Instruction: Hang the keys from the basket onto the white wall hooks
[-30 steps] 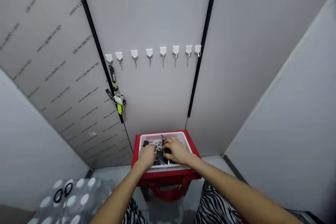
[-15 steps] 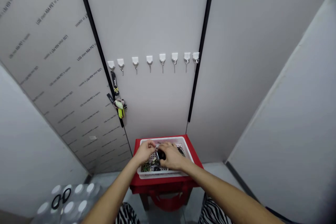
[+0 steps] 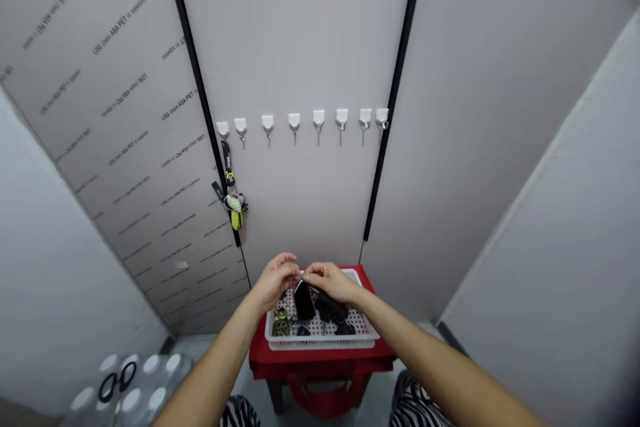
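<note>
My left hand (image 3: pixel 275 280) and my right hand (image 3: pixel 331 281) meet above the white plastic basket (image 3: pixel 323 344). Their fingertips pinch the small metal top of a keychain with a flat black tag (image 3: pixel 304 301), which hangs down between them. Beneath my right hand is a dark, bunched item (image 3: pixel 331 310) whose kind I cannot make out. Green ring-shaped trinkets (image 3: pixel 281 325) lie at the basket's left side, among other small dark pieces.
The basket stands on a red-covered stool (image 3: pixel 260 359). A row of white hooks (image 3: pixel 319 119) runs along the wall; from the leftmost hangs a keychain with a bright yellow-green charm (image 3: pixel 237 219). Packed bottles (image 3: pixel 131 400) sit at lower left.
Both hands have risen a little from the basket, lifting the black keychain so that it hangs upright between them. The view has shifted slightly.
</note>
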Demonstrator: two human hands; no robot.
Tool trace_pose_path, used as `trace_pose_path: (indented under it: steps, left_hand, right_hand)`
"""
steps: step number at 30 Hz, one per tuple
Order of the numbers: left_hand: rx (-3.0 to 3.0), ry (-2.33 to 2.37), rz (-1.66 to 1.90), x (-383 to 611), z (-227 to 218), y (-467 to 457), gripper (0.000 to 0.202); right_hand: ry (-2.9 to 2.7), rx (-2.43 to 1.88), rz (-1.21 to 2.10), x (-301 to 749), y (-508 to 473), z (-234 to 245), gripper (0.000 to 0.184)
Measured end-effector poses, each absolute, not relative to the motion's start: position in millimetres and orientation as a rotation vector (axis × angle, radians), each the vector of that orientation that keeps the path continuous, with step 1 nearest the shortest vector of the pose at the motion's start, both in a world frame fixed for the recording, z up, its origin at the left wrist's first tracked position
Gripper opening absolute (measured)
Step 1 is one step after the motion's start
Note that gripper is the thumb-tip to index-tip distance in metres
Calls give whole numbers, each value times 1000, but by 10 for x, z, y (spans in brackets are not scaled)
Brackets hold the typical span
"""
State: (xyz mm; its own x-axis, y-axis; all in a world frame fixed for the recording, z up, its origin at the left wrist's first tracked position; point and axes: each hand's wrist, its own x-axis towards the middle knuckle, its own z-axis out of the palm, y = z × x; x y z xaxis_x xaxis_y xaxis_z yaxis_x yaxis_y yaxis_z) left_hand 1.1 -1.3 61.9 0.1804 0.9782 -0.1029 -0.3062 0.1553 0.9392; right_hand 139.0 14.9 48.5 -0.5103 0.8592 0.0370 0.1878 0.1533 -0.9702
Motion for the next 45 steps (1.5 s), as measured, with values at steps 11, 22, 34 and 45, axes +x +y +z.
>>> trace_pose_path:
  steps: [11,22,34,45]
  left_hand:
    - [1323,1070,1126,-67,623,73,20]
    - [1230,971,1370,-19,727,151,27]
    - [1260,1087,1689,-429,1510,611,29]
    - [1227,1082,1826,-734,2032,1025,22]
  right_hand:
    - [-1955,-1122,1365,1527,329,898,12]
    - [-1631,-964,1227,1222,485,1203,26]
    - [-1448,-700,782,303,958,1920,28]
    - [-1524,-857,391,-169,1403,2458,21]
